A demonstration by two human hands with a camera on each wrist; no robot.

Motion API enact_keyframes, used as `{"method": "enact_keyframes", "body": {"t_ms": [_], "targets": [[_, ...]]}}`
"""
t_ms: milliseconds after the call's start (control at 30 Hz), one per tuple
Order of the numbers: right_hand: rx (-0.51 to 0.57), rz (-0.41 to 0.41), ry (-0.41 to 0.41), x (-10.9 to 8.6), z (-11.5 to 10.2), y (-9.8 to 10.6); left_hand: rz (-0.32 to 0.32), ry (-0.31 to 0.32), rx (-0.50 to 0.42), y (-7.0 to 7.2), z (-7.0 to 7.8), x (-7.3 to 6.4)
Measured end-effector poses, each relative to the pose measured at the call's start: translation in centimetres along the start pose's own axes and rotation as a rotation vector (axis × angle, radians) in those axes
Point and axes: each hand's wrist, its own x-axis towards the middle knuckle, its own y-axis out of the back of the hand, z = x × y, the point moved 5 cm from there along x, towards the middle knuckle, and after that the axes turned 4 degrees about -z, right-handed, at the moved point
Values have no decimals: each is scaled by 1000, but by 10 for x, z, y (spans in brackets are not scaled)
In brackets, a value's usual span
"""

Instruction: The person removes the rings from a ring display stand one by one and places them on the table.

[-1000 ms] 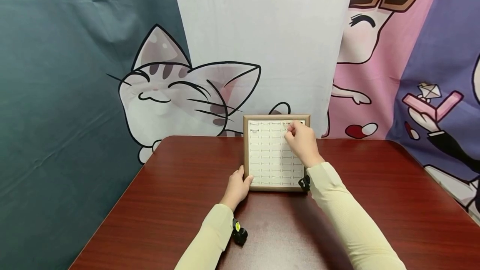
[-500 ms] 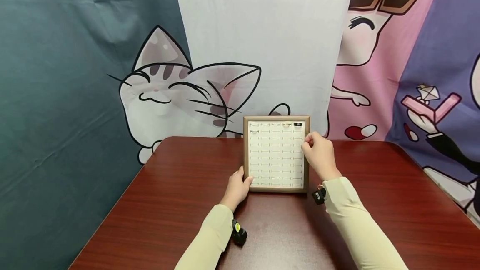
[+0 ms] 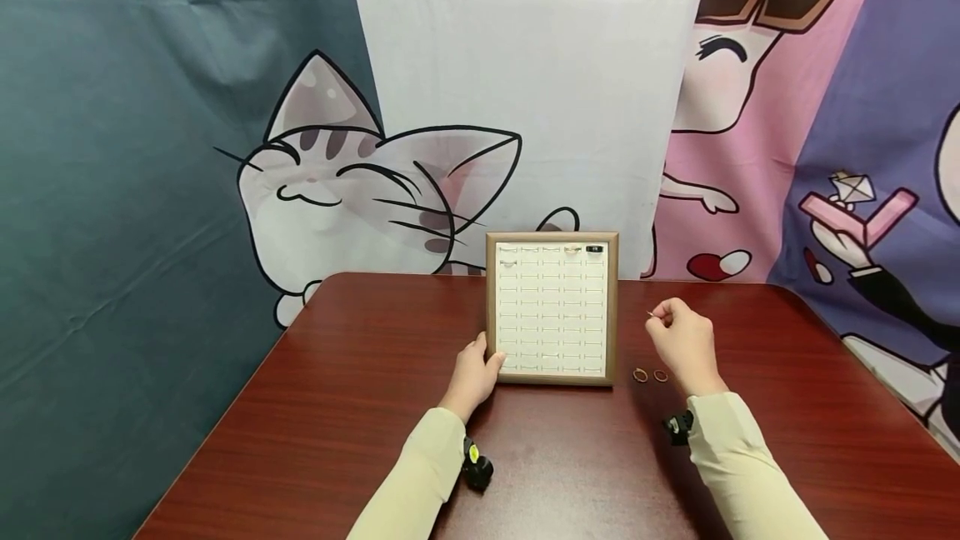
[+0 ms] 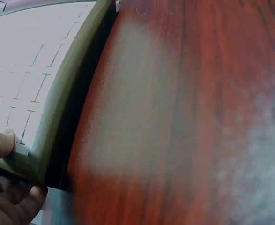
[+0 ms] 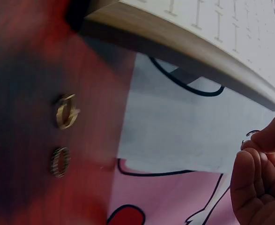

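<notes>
A wood-framed ring display board (image 3: pixel 552 307) with a white slotted pad stands upright on the table. My left hand (image 3: pixel 474 375) grips its lower left corner, with the thumb (image 4: pixel 1 143) over the front and the fingers behind. To the right of the board, my right hand (image 3: pixel 684 344) pinches a small thin ring (image 5: pixel 252 133) between thumb and fingertips, above the table. The top row of the board holds a black ring (image 3: pixel 594 249) and a gold ring (image 3: pixel 572 249). A silvery ring (image 3: pixel 508 263) sits in the second row at the left.
Two gold-coloured rings, one with a raised front (image 5: pixel 67 111) and one with a beaded band (image 5: pixel 60 162), lie on the table right of the board. The reddish-brown table (image 3: pixel 360 357) ends at a printed cartoon backdrop (image 3: pixel 525 65).
My right hand has moved from the upper right of the board to the right and down, uncovering the black ring and then the two rings on the table. My left hand stays put.
</notes>
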Motion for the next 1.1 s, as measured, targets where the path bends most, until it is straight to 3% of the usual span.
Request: {"method": "enact_keyframes", "body": {"t_ms": [600,1100], "targets": [[-10,-81,-50,-25,21,-8,19,-24,11,0,1,1],[-68,-304,-36,-35,24,-26,10,-2,5,0,0,1]]}}
